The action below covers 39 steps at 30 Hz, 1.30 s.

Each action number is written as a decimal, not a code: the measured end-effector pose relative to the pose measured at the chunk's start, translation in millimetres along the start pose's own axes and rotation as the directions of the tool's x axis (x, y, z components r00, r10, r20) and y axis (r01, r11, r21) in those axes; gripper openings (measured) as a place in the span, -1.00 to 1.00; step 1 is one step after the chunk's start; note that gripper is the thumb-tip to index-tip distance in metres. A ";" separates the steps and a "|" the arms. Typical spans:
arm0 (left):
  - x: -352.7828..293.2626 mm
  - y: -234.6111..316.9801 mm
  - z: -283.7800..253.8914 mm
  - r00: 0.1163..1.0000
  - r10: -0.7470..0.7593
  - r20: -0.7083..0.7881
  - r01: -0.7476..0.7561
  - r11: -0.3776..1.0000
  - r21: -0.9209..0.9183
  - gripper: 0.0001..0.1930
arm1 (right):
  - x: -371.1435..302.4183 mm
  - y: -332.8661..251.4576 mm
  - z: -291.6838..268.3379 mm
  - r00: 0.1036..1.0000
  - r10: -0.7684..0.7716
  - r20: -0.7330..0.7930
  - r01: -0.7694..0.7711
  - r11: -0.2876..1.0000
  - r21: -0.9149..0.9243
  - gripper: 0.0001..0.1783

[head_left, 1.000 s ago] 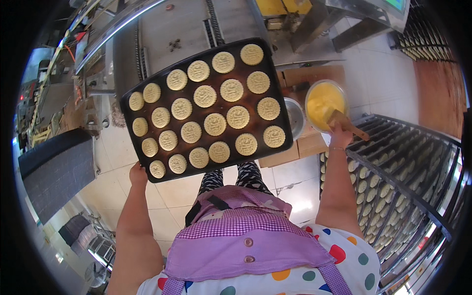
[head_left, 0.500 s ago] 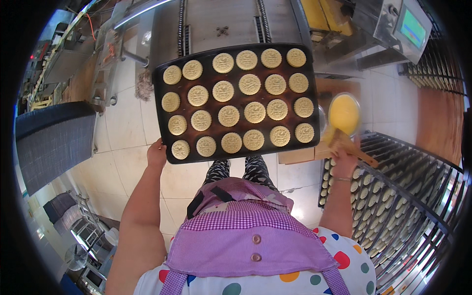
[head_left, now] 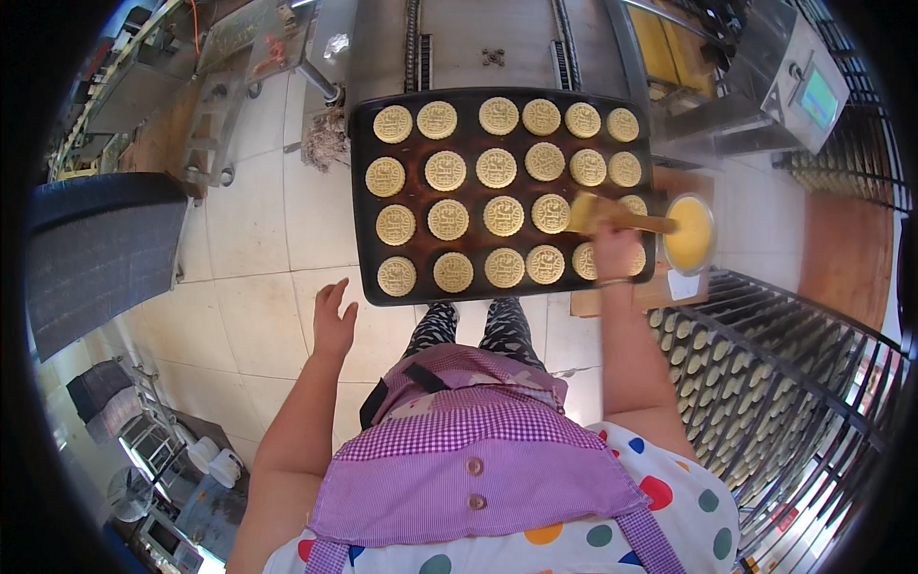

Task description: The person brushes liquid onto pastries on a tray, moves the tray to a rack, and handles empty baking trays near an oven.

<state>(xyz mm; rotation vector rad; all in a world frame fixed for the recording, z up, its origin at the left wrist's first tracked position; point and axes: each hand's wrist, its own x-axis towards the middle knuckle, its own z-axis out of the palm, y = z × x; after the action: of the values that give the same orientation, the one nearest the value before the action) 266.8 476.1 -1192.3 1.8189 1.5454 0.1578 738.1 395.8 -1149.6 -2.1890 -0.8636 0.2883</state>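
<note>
A large dark baking tray [head_left: 361, 230] lies before me, covered with rows of round, pattern-stamped pastries [head_left: 446, 170]. My right hand [head_left: 617, 253] is closed on a wide pastry brush [head_left: 643, 222] with a wooden handle. Its pale bristles hang over the tray's right part and hide some of the pastries there. Whether they touch a pastry, I cannot tell. My left hand [head_left: 333, 319] is held off the tray's near left corner, fingers apart and nothing in them. Just right of the tray stands a bowl of yellow liquid [head_left: 687, 239], probably egg wash.
A metal machine bed with chains [head_left: 492, 29] lies beyond the tray. At far right is a control box with a green screen [head_left: 818, 99]. A black rack of pastry trays [head_left: 765, 354] fills the lower right; a dark padded panel [head_left: 110, 258] stands left.
My right hand has brought the brush from beside the bowl leftward over the tray. My left hand has let go of the tray's corner and opened. The tray sits farther right in view.
</note>
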 end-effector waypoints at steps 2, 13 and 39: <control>-14.0 -3.4 -7.2 0.999 -0.050 0.021 0.051 0.997 -0.055 -0.47 | 14.1 29.5 -18.1 0.969 0.219 -0.117 -0.189 0.956 0.224 -0.62; -12.8 -15.6 -16.8 0.996 -0.089 -0.028 0.083 0.983 -0.166 -0.51 | -81.5 -104.3 140.9 0.960 -0.014 0.281 -0.077 0.947 0.311 -0.55; -42.6 9.3 -6.2 0.984 -0.080 0.158 0.115 0.967 -0.226 -0.55 | -76.7 44.2 -42.1 0.941 0.339 0.013 -0.333 0.931 -0.151 -0.72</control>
<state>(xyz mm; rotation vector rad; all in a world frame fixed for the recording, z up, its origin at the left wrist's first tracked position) 259.6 440.6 -1167.2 1.5326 1.4435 0.1485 721.4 299.5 -1156.9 -2.4756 -0.5387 0.4475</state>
